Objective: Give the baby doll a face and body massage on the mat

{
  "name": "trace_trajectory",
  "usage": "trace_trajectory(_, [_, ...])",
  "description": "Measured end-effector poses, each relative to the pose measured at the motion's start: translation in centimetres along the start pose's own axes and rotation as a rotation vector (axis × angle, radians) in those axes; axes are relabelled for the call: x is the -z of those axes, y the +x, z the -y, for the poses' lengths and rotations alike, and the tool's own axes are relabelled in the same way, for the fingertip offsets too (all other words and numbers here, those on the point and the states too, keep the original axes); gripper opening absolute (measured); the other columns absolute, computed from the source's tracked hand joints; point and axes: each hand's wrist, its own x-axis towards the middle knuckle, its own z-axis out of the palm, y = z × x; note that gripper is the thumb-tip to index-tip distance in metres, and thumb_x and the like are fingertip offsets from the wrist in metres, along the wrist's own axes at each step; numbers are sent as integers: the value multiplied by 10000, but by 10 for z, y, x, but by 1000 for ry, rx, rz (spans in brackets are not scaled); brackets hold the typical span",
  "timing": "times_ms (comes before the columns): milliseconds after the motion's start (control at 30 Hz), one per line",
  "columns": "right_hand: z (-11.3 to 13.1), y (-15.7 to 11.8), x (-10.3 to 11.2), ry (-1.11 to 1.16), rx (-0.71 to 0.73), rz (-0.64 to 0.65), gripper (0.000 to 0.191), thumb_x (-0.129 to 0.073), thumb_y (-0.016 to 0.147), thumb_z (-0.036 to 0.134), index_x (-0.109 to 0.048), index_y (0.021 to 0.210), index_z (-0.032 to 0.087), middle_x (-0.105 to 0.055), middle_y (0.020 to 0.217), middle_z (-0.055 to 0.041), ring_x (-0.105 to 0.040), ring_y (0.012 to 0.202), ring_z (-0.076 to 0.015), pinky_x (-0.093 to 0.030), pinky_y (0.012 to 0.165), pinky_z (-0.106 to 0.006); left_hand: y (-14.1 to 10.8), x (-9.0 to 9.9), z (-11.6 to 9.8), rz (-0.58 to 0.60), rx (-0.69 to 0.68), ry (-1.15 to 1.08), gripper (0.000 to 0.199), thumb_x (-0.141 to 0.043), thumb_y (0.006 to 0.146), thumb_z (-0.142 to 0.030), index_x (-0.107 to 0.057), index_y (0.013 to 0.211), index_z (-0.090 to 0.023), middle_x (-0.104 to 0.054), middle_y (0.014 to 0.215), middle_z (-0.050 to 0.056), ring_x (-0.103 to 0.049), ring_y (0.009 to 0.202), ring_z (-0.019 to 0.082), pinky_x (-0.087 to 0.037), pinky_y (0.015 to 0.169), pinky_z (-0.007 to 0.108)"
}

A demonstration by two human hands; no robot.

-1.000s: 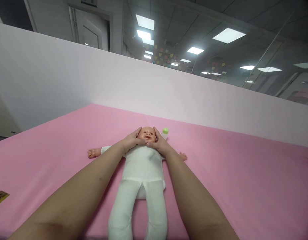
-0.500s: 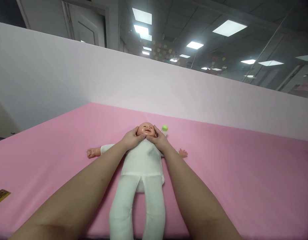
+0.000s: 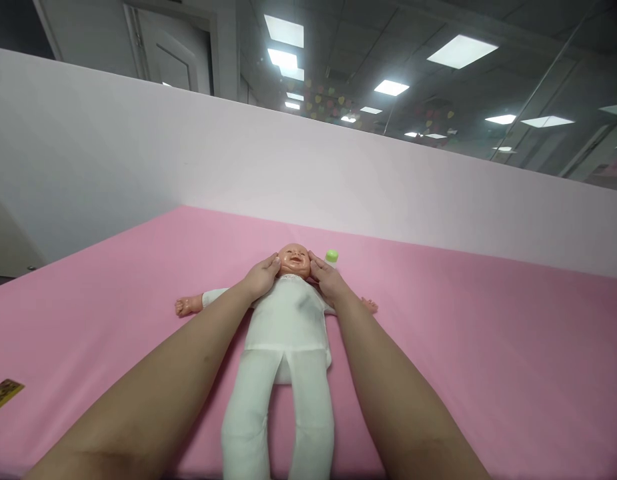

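A baby doll (image 3: 288,320) in a white top and white trousers lies on its back, its arms spread out to the sides. My left hand (image 3: 263,277) is against the left side of the doll's head, fingers together along the cheek. On the opposite side my right hand (image 3: 328,279) presses its fingers to the other cheek, so the head is held between both palms. Just beyond my right hand stands a small bottle with a light green cap (image 3: 331,255), its lower part hidden by that hand.
The doll rests on a pink padded surface (image 3: 463,347). A white wall panel (image 3: 338,180) runs along its back and left side, with glass above it on the right. A yellow and dark label (image 3: 4,395) lies at the left edge.
My thumbs have moved from under the doll's chin out to the sides of its head, leaving the chin and collar uncovered. The doll stays in place.
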Motion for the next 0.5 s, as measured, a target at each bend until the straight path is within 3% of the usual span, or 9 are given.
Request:
trace_trajectory(200, [-4, 4, -2, -357, 51, -105, 952, -864, 804, 564, -424, 1614, 325, -490, 1632, -28, -500, 1479, -283, -415, 1237, -450, 0, 9, -5, 198, -38, 232, 792, -661, 853, -767, -611, 1445, -243, -661, 1461, 106, -578, 1382, 359, -451, 1125, 426])
trace_trajectory(333, [-9, 6, -7, -400, 85, -126, 1124, -937, 718, 510, -337, 1650, 322, -534, 1592, -61, -566, 1413, -285, -461, 1200, -453, -1, 13, -10, 221, -81, 338, 844, -731, 798, -756, -588, 1458, -249, -664, 1457, 96, -621, 1325, 368, -475, 1091, 412])
trace_trajectory(500, [-12, 7, -8, -355, 91, -137, 1093, -945, 718, 480, -374, 1632, 297, -549, 1575, -86, -587, 1388, -281, -486, 1180, -430, -1, 12, -5, 238, -101, 291, 808, -731, 817, -722, -591, 1456, -249, -691, 1416, 99, -649, 1287, 359, -493, 1063, 413])
